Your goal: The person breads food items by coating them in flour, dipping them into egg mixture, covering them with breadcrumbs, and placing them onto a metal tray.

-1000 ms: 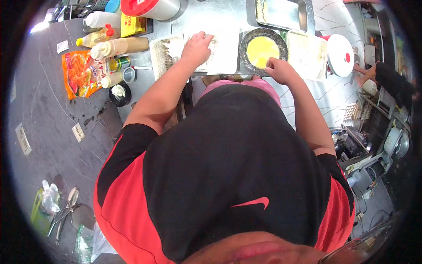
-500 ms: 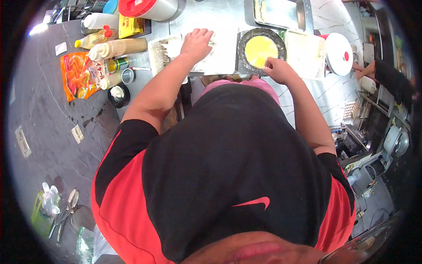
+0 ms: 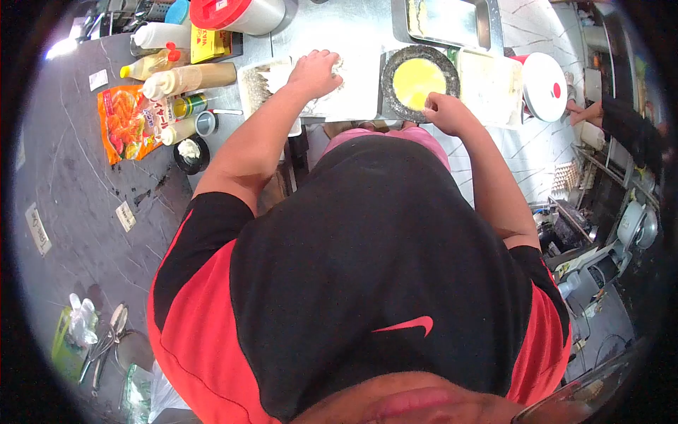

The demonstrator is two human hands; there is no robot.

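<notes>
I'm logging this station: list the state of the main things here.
Speckled black bowl: uncovered, yellow liquid inside
White tray: uncovered
Left hand: palm down over white tray
Right hand: curled at speckled black bowl's rim; grip unclear
Metal pan: uncovered
Red-lidded tub: closed
Small dark bowl: uncovered, white substance inside
Orange bag: lying flat

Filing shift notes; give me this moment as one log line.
Left hand: over white tray | right hand: curled, at rim of black bowl | bowl: yellow contents | left: orange bag
</notes>
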